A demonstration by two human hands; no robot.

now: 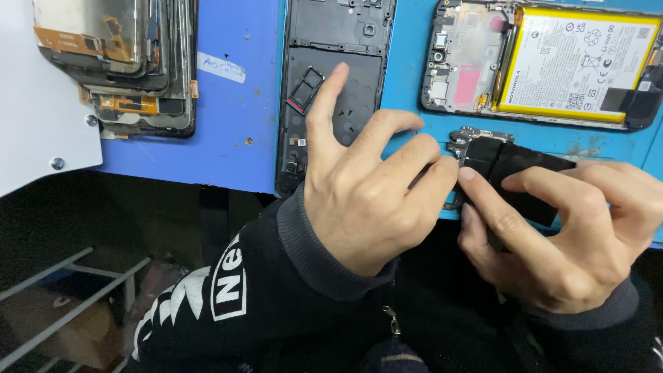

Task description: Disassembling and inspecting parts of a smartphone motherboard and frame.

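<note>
Both my hands hold one small black circuit board (514, 173), partly wrapped in black film, just above the front edge of the blue work mat (407, 83). My left hand (366, 193) pinches its left end with curled fingers, index finger raised. My right hand (559, 235) grips its right side, thumb and forefinger on top. An opened phone (469, 69) with a white and yellow battery (577, 65) lies on the mat beyond the board. A black phone back frame (331, 76) with a loose card tray (306, 90) lies behind my left hand.
A stack of several removed phone screens (131, 62) sits at the upper left on a darker blue mat (235, 124). A white panel (34, 103) with screws covers the far left. Below the bench are a metal rack (76, 297) and a cardboard box.
</note>
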